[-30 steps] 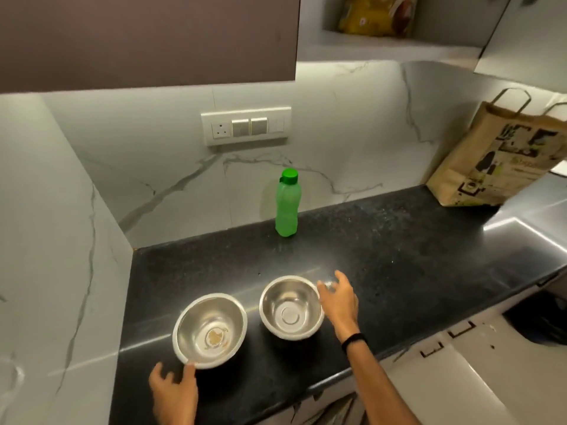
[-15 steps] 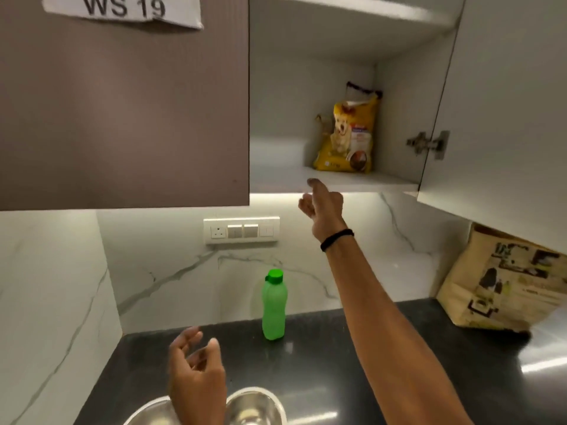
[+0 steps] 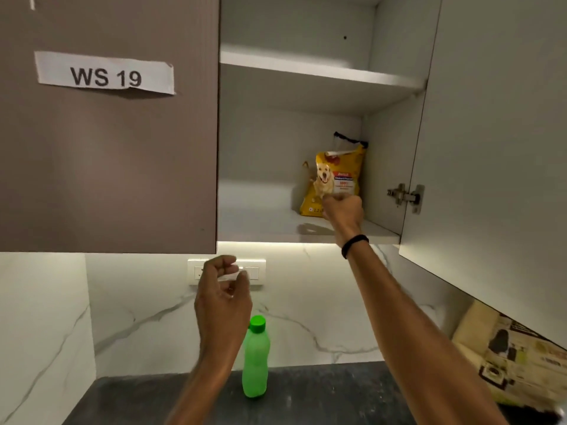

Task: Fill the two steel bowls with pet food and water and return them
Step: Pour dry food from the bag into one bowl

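Up on the lower shelf [image 3: 264,222] of the open cupboard, my right hand [image 3: 342,210] is at the bottom front of the yellow pet food bag [image 3: 336,176], fingers curled against it. Can't tell whether I actually have hold of it. Bag stands upright at the back right of the shelf, near the side wall. My left hand [image 3: 222,297] hangs loosely curled and empty below the cupboard, just above the green bottle [image 3: 255,360] on the counter [image 3: 322,394]. Steel bowls out of view.
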